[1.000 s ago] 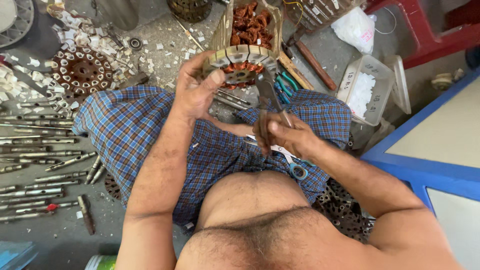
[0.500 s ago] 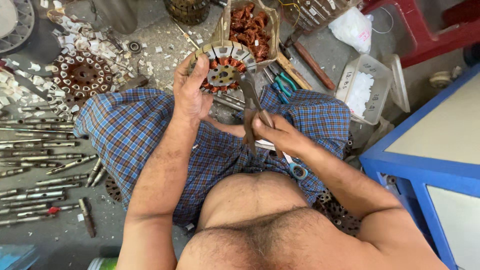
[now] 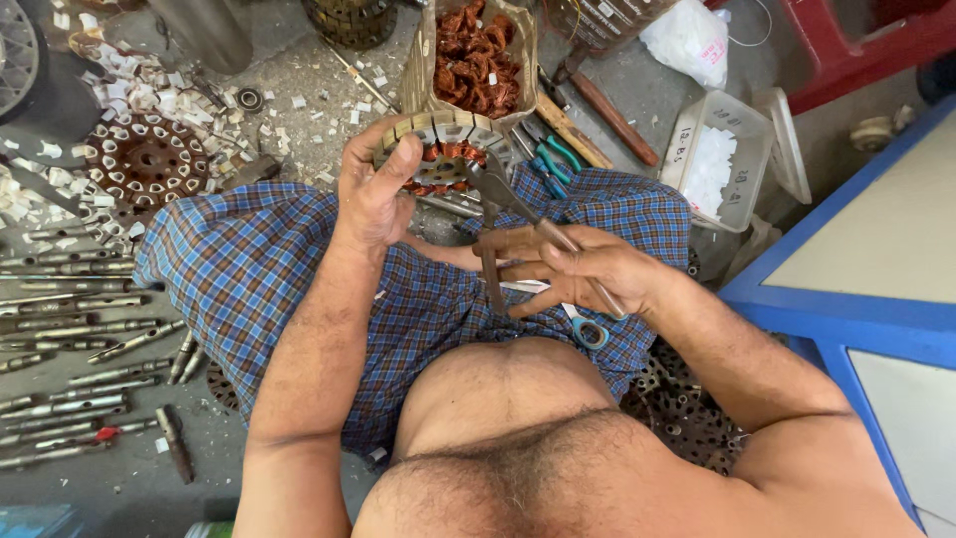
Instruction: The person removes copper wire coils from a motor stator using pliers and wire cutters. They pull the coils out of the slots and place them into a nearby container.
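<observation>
The left hand grips a round motor stator just above the middle of the frame, fingers curled over its left rim and thumb across its face; copper windings show inside its ring of pale slotted teeth. The right hand, right of centre, is closed around the spread handles of a pair of pliers, whose head reaches up to the stator's lower right edge and bites at the windings.

Directly above the stator stands a bag full of tangled reddish copper wire. Right of it lie green-handled pliers and a brown-handled tool, and further right a clear plastic box with white pieces inside and its lid leaning beside it. A white plastic bag sits at the upper right. Blue-handled scissors lie on the checked blue cloth over the person's lap, partly hidden under the right hand.

At upper left a rusty brown stator core lies flat among white paper scraps. Down the left edge rows of grey metal shafts lie on the grey concrete floor. A blue-edged table fills the lower right, and part of a red stool is cut off at the top right. More dark cores show under the right forearm, mostly hidden. What exactly the plier tips clamp is too small to tell.
</observation>
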